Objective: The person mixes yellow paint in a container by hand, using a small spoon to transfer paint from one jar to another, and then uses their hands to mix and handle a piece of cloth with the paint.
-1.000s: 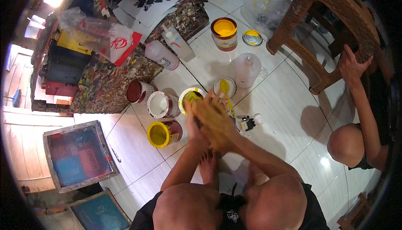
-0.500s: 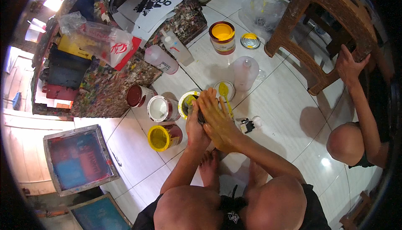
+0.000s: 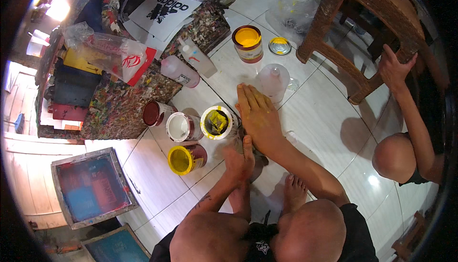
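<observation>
Single head view, apparently steeply downward.

A brown stool (image 3: 367, 33) stands right; a screen-printing frame (image 3: 90, 188), perhaps ink-stained, lies lower left.

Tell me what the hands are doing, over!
Right hand flat, palm down over something hidden. Left hand steadying below it, touching. Open yellow paint can just left. Clear plastic jar close ahead.

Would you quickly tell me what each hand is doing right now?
Left hand: curled around a container under the palms, mostly hidden.
Right hand: open and flat, fingers straight, pressing down on that container.
</observation>
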The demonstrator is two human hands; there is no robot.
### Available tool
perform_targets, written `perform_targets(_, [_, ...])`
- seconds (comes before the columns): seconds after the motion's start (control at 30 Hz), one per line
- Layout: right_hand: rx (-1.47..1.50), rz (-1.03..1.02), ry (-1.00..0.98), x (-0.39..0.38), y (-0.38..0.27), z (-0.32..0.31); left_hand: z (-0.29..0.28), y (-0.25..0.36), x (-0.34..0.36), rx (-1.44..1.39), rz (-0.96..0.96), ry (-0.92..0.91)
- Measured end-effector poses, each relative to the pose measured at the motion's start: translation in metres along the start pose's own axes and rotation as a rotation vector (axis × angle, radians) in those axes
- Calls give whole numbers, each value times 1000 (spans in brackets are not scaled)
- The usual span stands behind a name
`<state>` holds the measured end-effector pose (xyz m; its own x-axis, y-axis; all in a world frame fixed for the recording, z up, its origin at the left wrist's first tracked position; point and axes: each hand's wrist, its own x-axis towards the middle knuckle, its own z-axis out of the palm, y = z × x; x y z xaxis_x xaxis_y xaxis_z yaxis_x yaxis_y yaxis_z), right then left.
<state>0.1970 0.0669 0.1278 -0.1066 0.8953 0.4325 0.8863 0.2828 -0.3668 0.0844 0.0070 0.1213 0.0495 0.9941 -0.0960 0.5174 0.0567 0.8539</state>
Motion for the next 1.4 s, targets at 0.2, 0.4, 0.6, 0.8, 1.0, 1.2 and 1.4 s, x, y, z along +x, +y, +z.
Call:
perform_targets(0.2, [-200, -69, -188, -8, -11, -19, -22, 16, 33, 301, 568, 206])
perform_targets(0.4, [-154, -392, -346, -17, -20, -15, -46, 34, 57, 376, 580, -2])
perform_targets(0.6, [-103, -511, -433, -25, -9, -8, -24, 51, 43, 324, 846, -322])
perform_targets(0.8, [92, -510, -544, -23, -9, -4, -53, 38, 86, 798, 826, -249])
perform_targets(1.0, [353, -347, -546, -29, -3, -15, 8, 48, 61, 380, 795, -520])
perform_targets(1.2, [550, -385, -527, -37, -27, -1, -42, 38, 86, 630, 582, -956])
perform_targets(1.4, [546, -435, -551, -36, -21, -8, -9, 65, 79, 401, 627, -1281])
